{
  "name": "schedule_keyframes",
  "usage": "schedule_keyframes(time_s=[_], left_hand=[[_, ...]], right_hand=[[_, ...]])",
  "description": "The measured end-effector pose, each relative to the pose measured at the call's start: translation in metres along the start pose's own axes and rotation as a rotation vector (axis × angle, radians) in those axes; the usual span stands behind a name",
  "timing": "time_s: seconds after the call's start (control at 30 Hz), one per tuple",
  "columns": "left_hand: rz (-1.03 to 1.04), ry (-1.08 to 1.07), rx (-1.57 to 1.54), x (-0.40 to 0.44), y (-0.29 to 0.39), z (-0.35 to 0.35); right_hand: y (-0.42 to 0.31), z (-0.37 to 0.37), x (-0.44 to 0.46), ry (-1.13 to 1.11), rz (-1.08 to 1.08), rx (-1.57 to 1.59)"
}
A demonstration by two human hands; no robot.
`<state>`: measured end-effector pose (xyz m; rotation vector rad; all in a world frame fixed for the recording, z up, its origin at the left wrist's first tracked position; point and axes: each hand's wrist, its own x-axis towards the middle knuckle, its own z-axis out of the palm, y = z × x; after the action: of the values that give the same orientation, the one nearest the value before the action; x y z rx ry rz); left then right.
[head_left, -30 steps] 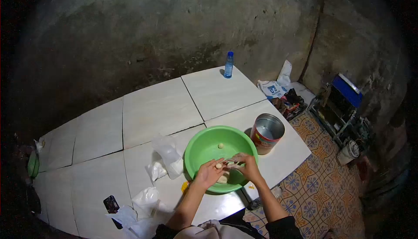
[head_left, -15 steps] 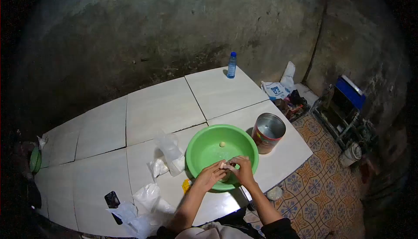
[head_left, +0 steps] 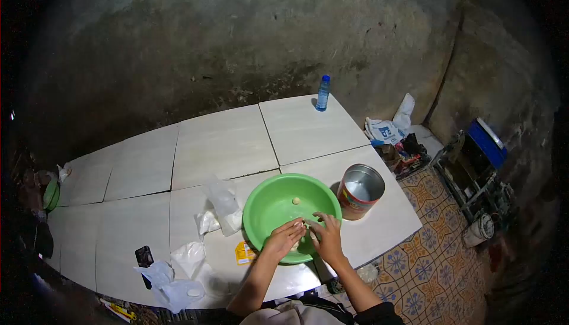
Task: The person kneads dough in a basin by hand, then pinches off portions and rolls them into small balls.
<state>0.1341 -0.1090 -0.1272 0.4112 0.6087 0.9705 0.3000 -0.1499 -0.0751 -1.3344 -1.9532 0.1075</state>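
A green plastic basin (head_left: 252,221) stands on the tiled table, with a small pale dough ball (head_left: 296,201) inside near its middle. Over the basin's near side, my left hand (head_left: 284,239) has its fingers held together, pointing right, with a small pale piece of dough (head_left: 306,225) at the fingertips. My right hand (head_left: 327,237) faces it, fingers apart and curved, close to that dough. More pale dough (head_left: 302,243) shows partly below and between the hands; its shape is mostly hidden.
Right of the basin stands a large open tin (head_left: 361,190). Bags of white powder (head_left: 189,258), a yellow packet (head_left: 243,253) and a phone (head_left: 144,258) lie to the left. A blue-capped bottle (head_left: 322,95) stands at the far edge. A bucket (head_left: 479,229) sits on the floor.
The view has shifted slightly, and more of the yellow packet shows. My right fingers have spread away from the dough at my left fingertips. The dough ball stays in the basin.
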Motion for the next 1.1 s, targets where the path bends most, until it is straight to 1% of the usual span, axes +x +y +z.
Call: schedule_keyframes(time_s=[0.03,0.07,0.1,0.17,0.23,0.3,0.37,0.43,0.57,0.63,0.67,0.77,0.8,0.9,0.93,0.97,1.07,1.1], left_hand=[[0.004,-0.014,0.005,0.002,-0.001,0.005],[0.016,0.033,0.002,0.002,-0.003,0.008],[0.018,0.033,-0.004,0.004,-0.007,0.010],[0.064,0.013,0.029,0.008,-0.012,0.011],[0.062,0.058,0.072,0.007,-0.013,0.017],[0.122,-0.022,0.083,0.004,-0.016,0.020],[0.113,0.009,0.059,0.004,-0.018,0.018],[0.046,0.025,-0.100,-0.002,-0.016,0.023],[0.111,-0.011,-0.036,-0.006,-0.026,0.021],[0.171,0.068,0.059,-0.009,-0.029,0.026],[0.160,0.125,0.012,-0.010,-0.031,0.030],[0.235,0.161,0.007,-0.003,-0.042,0.016],[0.250,0.162,-0.012,-0.005,-0.042,0.018],[0.214,0.186,0.041,-0.008,-0.039,0.024],[0.220,0.129,0.034,-0.006,-0.039,0.018],[0.219,0.125,0.038,-0.005,-0.038,0.016],[0.166,0.210,0.101,-0.002,-0.032,0.015],[0.157,0.197,0.093,-0.001,-0.029,0.013]], right_hand=[[0.007,0.001,-0.001,0.030,0.036,0.029],[0.013,0.001,-0.002,0.020,-0.006,0.018],[0.009,-0.007,0.002,0.004,-0.032,0.012],[0.013,-0.009,0.005,-0.037,-0.016,0.089],[0.018,-0.008,0.006,-0.073,-0.023,0.100],[0.024,-0.009,0.005,-0.110,-0.028,0.114],[0.030,-0.007,0.004,-0.154,-0.037,0.129],[0.032,-0.008,0.003,-0.150,-0.034,0.128],[0.035,-0.009,0.000,-0.097,0.000,0.128],[0.037,-0.011,0.000,-0.095,-0.019,0.207],[0.036,-0.012,0.001,-0.075,-0.027,0.207],[0.039,-0.010,-0.001,-0.096,-0.029,0.253],[0.036,-0.013,-0.002,-0.151,0.015,0.267],[0.035,-0.013,-0.002,-0.139,0.029,0.334],[0.037,-0.008,-0.002,-0.107,0.006,0.351],[0.038,-0.007,-0.002,-0.102,0.007,0.350],[0.035,-0.007,0.002,-0.115,0.007,0.336],[0.033,-0.007,0.004,-0.129,0.021,0.340]])
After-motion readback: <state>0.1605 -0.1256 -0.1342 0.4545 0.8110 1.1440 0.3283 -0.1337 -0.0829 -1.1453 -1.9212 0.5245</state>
